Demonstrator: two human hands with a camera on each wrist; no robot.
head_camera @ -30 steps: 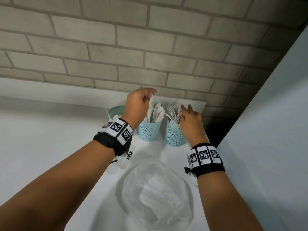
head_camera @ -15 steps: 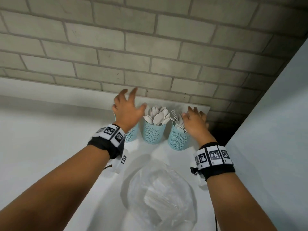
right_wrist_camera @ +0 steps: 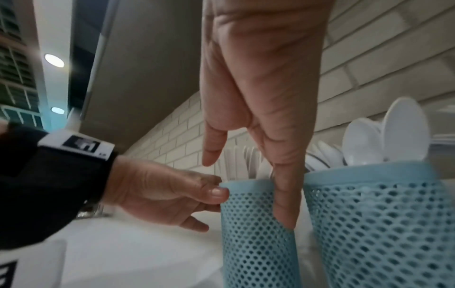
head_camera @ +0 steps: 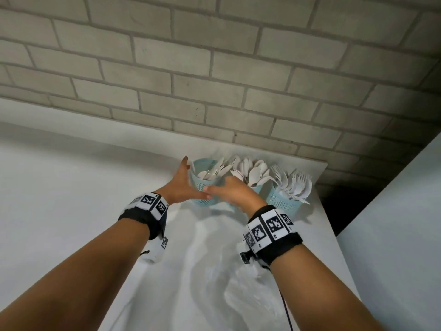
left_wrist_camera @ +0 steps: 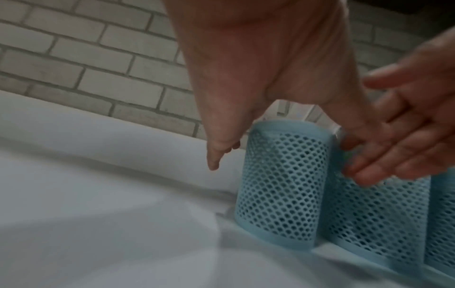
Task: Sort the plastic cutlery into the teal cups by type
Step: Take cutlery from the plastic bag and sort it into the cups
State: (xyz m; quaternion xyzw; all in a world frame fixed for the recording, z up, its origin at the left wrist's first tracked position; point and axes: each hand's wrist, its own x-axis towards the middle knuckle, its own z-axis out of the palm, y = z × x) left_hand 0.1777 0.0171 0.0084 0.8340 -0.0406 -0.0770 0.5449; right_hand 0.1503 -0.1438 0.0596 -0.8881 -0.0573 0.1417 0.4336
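Three teal mesh cups stand in a row against the brick wall. The left cup (head_camera: 202,191) holds thin white knife-like pieces (head_camera: 214,170), the middle cup (right_wrist_camera: 381,224) holds spoons (head_camera: 253,172), and the right cup (head_camera: 281,204) holds forks (head_camera: 296,185). My left hand (head_camera: 188,179) sits beside the left cup with straight fingers at its left side. Its thumb (right_wrist_camera: 216,193) touches the rim. My right hand (head_camera: 226,191) reaches across in front of the middle cup, and its straight fingers (right_wrist_camera: 285,194) touch the left cup's wall (right_wrist_camera: 256,243). Neither hand holds cutlery.
A crumpled clear plastic bag (head_camera: 238,295) lies on the white table (head_camera: 71,187) in front of the cups. A white panel (head_camera: 393,235) rises at the right, with a dark gap (head_camera: 334,211) past the table's right edge.
My left hand dropped from above the left cup to its side. My right hand left the fork cup and moved left to the left cup. The view shifted closer.
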